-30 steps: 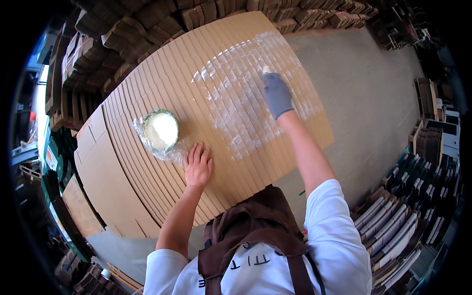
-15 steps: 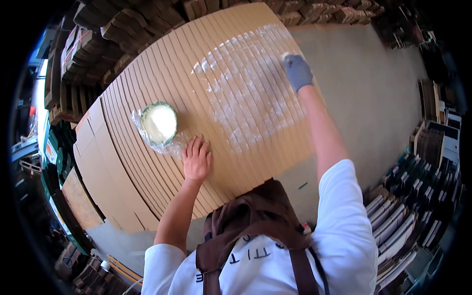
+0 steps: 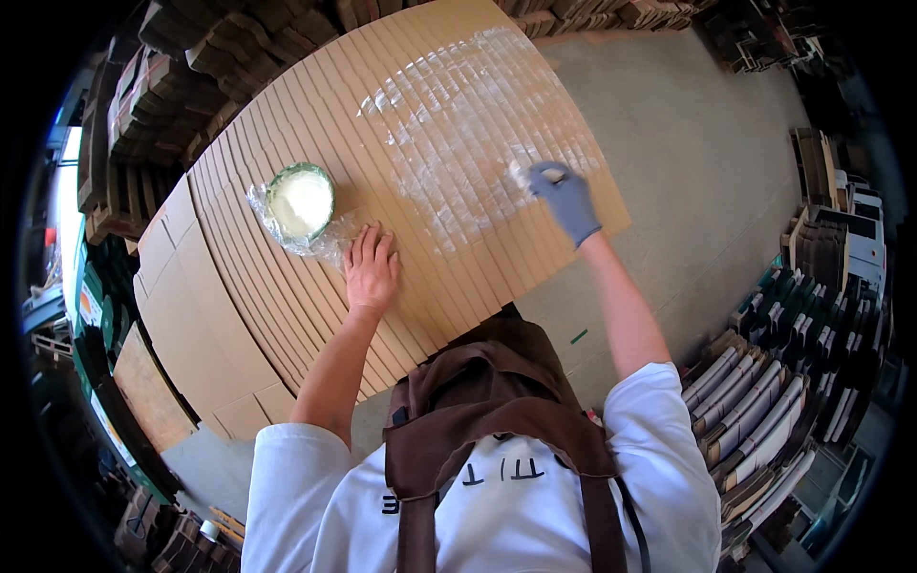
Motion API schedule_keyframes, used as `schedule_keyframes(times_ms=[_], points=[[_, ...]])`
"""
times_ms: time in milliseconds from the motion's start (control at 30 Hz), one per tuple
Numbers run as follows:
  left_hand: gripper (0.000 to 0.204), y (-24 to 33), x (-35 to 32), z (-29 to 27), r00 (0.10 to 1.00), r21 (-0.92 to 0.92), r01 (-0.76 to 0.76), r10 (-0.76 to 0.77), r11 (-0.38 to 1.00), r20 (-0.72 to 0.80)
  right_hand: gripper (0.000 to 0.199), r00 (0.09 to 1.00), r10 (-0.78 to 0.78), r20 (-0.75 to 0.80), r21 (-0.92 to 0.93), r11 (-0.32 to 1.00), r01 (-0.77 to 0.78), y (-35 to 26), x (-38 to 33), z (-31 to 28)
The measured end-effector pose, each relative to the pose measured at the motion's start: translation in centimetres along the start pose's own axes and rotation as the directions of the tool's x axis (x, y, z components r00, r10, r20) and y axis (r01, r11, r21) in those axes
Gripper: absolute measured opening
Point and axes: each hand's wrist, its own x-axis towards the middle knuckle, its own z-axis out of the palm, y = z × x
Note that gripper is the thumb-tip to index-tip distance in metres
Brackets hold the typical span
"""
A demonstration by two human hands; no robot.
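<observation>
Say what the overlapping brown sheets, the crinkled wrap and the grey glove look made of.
Brown sheets: likely matte cardboard, dull tan with crisp edges.
Crinkled wrap: probably glossy plastic film, see-through with bright wrinkles.
Grey glove: perhaps matte fabric, showing no shine; weave unclear.

Grey concrete floor (image 3: 678, 162). Brown stacks (image 3: 650, 13) along its far edge. Upright panels (image 3: 750, 411) ranked at right edge, near corner. Small green strip (image 3: 579, 336) lying well in from right edge.
</observation>
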Motion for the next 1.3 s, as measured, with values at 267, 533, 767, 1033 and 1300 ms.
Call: schedule_keyframes(times_ms=[267,533,767,1033,1300], points=[[0.042,0.2,-0.1,-0.2,0.999,0.004,-0.018,0.018,1.0,-0.041,0.02,0.995,-0.094,0.027,-0.175,0.98,0.098,-1.4,2.7,1.0],[0.04,0.3,0.0,-0.4,0.998,-0.008,-0.019,0.018,1.0,-0.053,0.022,0.996,-0.087,0.001,-0.272,0.959,0.084,2.1,7.9,-2.9],[0.039,0.2,-0.2,-0.3,0.996,-0.015,-0.042,0.041,0.999,-0.076,0.02,0.983,-0.182,0.03,-0.234,0.955,0.184,0.5,7.8,-1.8],[0.038,0.4,0.1,-0.2,0.998,-0.002,-0.029,0.029,1.0,-0.054,0.016,0.959,-0.267,0.09,-0.24,0.929,0.282,-1.4,3.4,1.8],[0.038,0.1,0.0,-0.3,0.997,0.003,-0.03,0.03,1.0,-0.073,0.014,0.931,-0.284,0.229,-0.242,0.91,0.337,-2.1,1.1,1.5]])
